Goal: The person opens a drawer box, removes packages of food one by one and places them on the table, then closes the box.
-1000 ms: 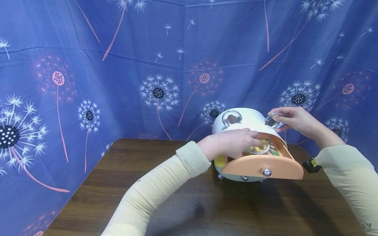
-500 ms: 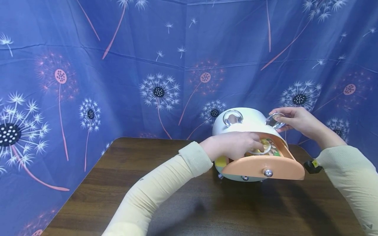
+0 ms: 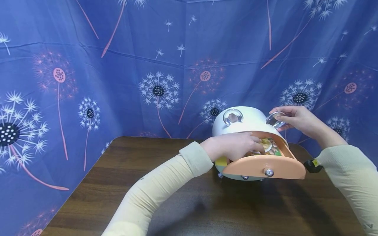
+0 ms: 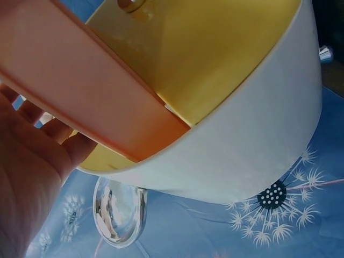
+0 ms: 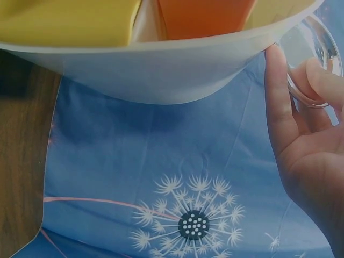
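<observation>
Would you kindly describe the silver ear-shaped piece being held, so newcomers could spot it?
On the wooden table stands a white case with an orange drawer pulled open. On top, the right silver ear is pinched by the right hand, while no hand touches the left silver ear.

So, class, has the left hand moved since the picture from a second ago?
Yes, slightly: in the head view, the left hand now sits lower, closer to the top edge of the orange drawer front.

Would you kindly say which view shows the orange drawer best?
The head view: there the orange drawer shows its front, silver knob and part of its inside. The left wrist view shows its outside, cropped; the right wrist view, only a piece.
</observation>
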Tool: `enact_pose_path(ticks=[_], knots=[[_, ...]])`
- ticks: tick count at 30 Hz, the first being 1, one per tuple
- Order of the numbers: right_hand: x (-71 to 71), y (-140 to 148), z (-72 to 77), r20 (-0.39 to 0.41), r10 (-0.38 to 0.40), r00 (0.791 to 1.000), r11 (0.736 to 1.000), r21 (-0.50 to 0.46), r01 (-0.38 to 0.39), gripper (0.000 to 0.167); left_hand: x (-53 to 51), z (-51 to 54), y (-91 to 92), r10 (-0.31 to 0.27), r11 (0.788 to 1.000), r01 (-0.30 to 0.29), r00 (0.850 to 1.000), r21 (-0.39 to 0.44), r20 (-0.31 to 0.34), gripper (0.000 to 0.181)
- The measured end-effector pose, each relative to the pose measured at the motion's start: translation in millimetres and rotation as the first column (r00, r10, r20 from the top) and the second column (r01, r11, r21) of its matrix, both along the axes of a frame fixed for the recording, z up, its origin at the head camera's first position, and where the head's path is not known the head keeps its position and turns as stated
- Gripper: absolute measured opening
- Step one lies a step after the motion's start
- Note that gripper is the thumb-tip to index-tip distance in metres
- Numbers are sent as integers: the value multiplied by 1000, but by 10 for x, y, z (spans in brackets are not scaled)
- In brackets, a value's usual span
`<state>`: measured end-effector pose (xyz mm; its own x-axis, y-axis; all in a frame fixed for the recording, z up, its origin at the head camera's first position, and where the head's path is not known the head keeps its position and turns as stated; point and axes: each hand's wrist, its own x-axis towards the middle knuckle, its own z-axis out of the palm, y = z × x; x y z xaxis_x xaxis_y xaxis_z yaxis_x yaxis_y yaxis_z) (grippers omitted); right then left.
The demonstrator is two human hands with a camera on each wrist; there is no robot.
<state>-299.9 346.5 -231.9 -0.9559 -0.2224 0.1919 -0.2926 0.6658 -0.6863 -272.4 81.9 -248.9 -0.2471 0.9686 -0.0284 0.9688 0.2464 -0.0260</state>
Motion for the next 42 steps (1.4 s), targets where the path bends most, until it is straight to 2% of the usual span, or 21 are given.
enact_pose_path(ticks=[5, 12, 15, 19, 25, 33, 36, 42], knots=[[6, -7, -2, 4, -4, 1000, 1000, 1, 4, 44, -25, -10, -12, -46, 999, 46, 999, 9, 3, 48], [14, -23, 4, -3, -6, 1000, 1000, 11, 6, 45, 5, -24, 2, -19, 1000, 19, 1000, 17, -6, 39], [8, -22, 8, -6, -7, 1000, 1000, 15, 7, 44, 42, -40, 1, 10, 1000, -10, 997, 6, -76, 35], [4, -22, 6, -7, -13, 1000, 1000, 18, 13, 44, 73, -81, 4, 28, 1000, -30, 984, -7, -178, 32], [-4, -18, -1, -8, -14, 1000, 999, 29, 14, 45, 94, -102, 18, 47, 999, -51, 980, -16, -191, 40], [-16, -7, -13, -9, -28, 1000, 998, 54, 28, 44, 139, -99, 6, 23, 1000, -23, 949, 2, -314, 41], [-20, -12, -13, -5, -22, 1000, 999, 45, 22, 43, 151, -109, -11, 23, 999, -10, 941, 41, -338, 40], [-17, -17, -5, -5, -19, 1000, 999, 50, 20, 45, 155, -143, -44, 39, 989, 22, 915, 148, -401, 33]])
